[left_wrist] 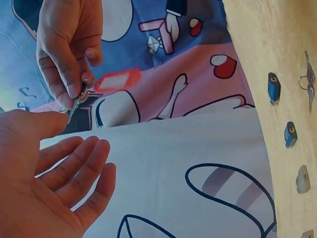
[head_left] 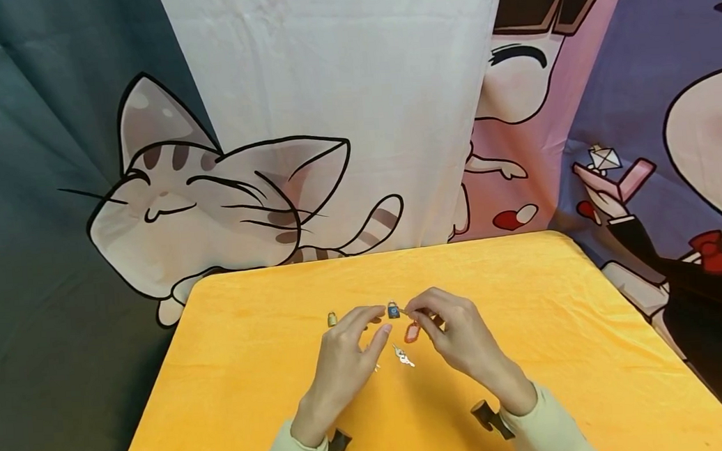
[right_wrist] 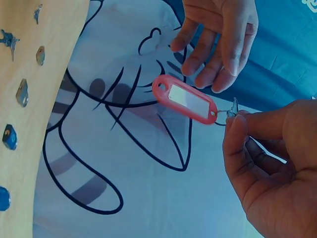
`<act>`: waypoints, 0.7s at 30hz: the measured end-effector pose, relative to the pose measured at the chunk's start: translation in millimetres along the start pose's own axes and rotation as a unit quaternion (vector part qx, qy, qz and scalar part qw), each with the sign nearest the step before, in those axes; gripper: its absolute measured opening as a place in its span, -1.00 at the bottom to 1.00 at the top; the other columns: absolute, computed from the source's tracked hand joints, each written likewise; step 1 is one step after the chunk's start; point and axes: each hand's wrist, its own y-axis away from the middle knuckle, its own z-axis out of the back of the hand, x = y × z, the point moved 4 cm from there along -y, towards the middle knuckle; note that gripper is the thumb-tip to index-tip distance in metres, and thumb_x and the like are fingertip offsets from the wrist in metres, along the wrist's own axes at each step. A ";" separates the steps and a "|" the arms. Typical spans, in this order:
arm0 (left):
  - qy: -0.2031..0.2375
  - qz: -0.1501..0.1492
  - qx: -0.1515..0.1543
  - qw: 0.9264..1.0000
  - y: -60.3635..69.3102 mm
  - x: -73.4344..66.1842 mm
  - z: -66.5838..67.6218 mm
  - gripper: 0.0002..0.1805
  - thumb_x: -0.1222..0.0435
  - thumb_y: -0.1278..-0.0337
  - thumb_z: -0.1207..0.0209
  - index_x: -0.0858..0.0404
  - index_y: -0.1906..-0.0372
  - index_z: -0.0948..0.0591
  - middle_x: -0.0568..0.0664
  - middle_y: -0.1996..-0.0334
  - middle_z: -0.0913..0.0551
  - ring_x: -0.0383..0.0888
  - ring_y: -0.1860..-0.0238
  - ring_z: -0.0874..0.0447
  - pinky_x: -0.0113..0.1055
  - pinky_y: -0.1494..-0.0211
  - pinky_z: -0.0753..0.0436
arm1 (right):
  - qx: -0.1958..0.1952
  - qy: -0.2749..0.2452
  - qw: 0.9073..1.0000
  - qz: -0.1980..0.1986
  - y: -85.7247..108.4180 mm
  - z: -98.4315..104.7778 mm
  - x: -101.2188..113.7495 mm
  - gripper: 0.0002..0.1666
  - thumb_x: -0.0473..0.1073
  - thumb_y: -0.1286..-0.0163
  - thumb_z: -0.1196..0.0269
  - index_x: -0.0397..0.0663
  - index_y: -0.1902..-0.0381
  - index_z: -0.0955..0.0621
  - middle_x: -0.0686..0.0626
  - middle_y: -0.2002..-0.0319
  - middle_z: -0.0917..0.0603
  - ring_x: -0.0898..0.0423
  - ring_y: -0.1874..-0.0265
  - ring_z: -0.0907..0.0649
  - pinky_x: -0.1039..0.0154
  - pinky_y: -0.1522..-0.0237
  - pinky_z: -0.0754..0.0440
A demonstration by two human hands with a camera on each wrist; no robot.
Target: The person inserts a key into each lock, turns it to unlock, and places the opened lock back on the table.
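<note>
My right hand (head_left: 459, 330) pinches a small key (right_wrist: 234, 108) between thumb and fingertips. From its ring hangs a red key tag (right_wrist: 184, 99) with a white label, also showing below the fingers in the head view. Facing it, my left hand (head_left: 348, 356) has loosely bent fingers with nothing held between them. In the left wrist view its thumb overlaps the key's end; whether they touch, I cannot tell. A blue padlock (head_left: 393, 310) stands on the table between the two hands. Just beyond the left hand is a brass padlock (head_left: 332, 319).
A bunch of silver keys (head_left: 403, 355) lies on the yellow table (head_left: 235, 402), nearer me than the blue padlock. In the left wrist view, another blue padlock (left_wrist: 290, 135) and a brass-toned padlock (left_wrist: 303, 179) stand in a row. A printed cloth (head_left: 338, 80) hangs behind the table.
</note>
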 end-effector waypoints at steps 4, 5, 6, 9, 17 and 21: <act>0.014 0.003 0.005 1.000 -1.3 -1.8 0.9 -0.76 0.17 -0.33 -0.20 0.18 0.02 -0.67 -0.09 0.14 -0.74 -0.22 0.14 -0.73 -0.33 0.14 -0.71 | 0.010 -0.024 0.999 0.020 -0.3 -3.0 2.9 -0.78 -0.44 -0.25 -0.32 0.00 0.26 -0.67 0.10 0.33 -0.69 0.29 0.53 -0.64 0.56 0.43 -0.58; 0.017 0.002 0.005 1.000 -1.5 -2.2 1.2 -0.77 0.17 -0.34 -0.20 0.18 0.03 -0.67 -0.09 0.15 -0.74 -0.23 0.14 -0.72 -0.34 0.14 -0.71 | 0.012 -0.025 0.999 0.024 -0.5 -3.7 3.8 -0.78 -0.44 -0.25 -0.32 -0.01 0.26 -0.68 0.10 0.33 -0.70 0.28 0.52 -0.65 0.57 0.42 -0.58; 0.019 0.000 0.005 1.000 -1.8 -2.5 1.3 -0.78 0.18 -0.34 -0.19 0.17 0.04 -0.67 -0.10 0.16 -0.74 -0.25 0.15 -0.72 -0.35 0.14 -0.71 | 0.013 -0.024 0.999 0.027 -0.6 -4.5 4.6 -0.76 -0.45 -0.24 -0.33 0.00 0.26 -0.68 0.11 0.32 -0.70 0.29 0.51 -0.65 0.56 0.42 -0.59; 0.022 -0.010 0.000 1.000 -2.1 -3.8 2.4 -0.82 0.19 -0.34 -0.19 0.17 0.10 -0.68 -0.11 0.21 -0.73 -0.26 0.19 -0.70 -0.34 0.16 -0.71 | 0.018 -0.020 0.999 0.032 -0.8 -5.8 8.2 -0.75 -0.45 -0.21 -0.34 0.00 0.25 -0.69 0.12 0.29 -0.71 0.29 0.46 -0.67 0.54 0.40 -0.61; 0.019 -0.032 -0.021 0.999 -0.5 -5.0 3.8 -0.90 0.26 -0.33 -0.19 0.17 0.27 -0.67 -0.14 0.36 -0.69 -0.29 0.32 -0.63 -0.44 0.22 -0.65 | 0.023 -0.021 0.998 0.050 -0.6 -8.3 13.6 -0.75 -0.47 -0.20 -0.34 -0.03 0.25 -0.69 0.09 0.31 -0.71 0.36 0.47 -0.60 0.56 0.40 -0.58; 0.027 -0.040 -0.026 0.998 0.2 -5.8 4.3 -0.91 0.30 -0.31 -0.21 0.21 0.31 -0.66 -0.13 0.40 -0.67 -0.31 0.36 -0.61 -0.47 0.24 -0.64 | 0.021 -0.019 0.998 0.056 -0.3 -8.9 15.0 -0.77 -0.45 -0.20 -0.35 -0.03 0.27 -0.68 0.10 0.30 -0.72 0.36 0.47 -0.56 0.54 0.43 -0.56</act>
